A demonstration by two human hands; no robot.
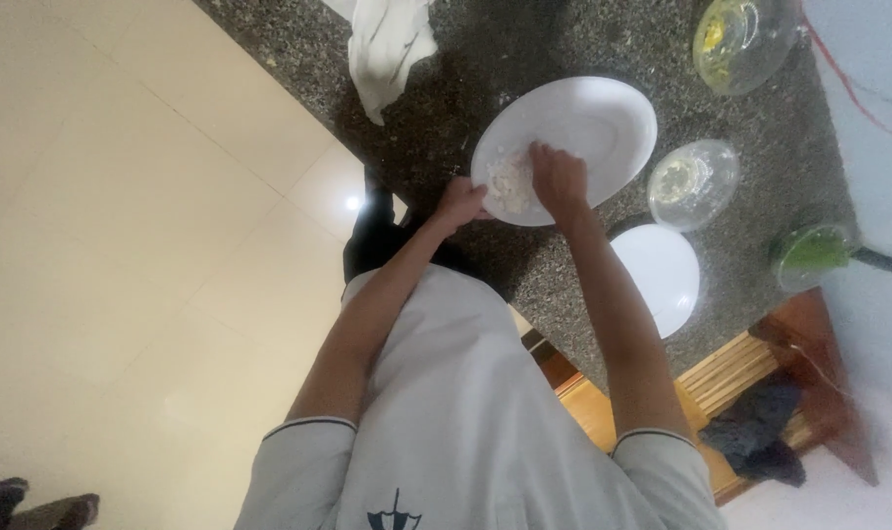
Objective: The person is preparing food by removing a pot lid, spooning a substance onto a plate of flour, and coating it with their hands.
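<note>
A large white oval plate [603, 128] lies on the dark speckled stone counter [505, 49]. A small heap of white crumbly food [510, 185] sits at the plate's near end. My left hand [460, 201] grips the plate's rim beside the heap. My right hand [559, 180] reaches down into the plate, its fingertips bunched on the crumbly food. Both bare forearms stretch out from my light grey short-sleeved shirt.
A white cloth [387, 49] lies crumpled near the counter's edge. A glass bowl with yellow residue [742, 41], a clear glass bowl [693, 183], a smaller white plate [664, 277] and a green cup [809, 255] ring the plate. A wooden rack holding dark cloth [760, 437] stands below, beside a cream tiled floor [122, 245].
</note>
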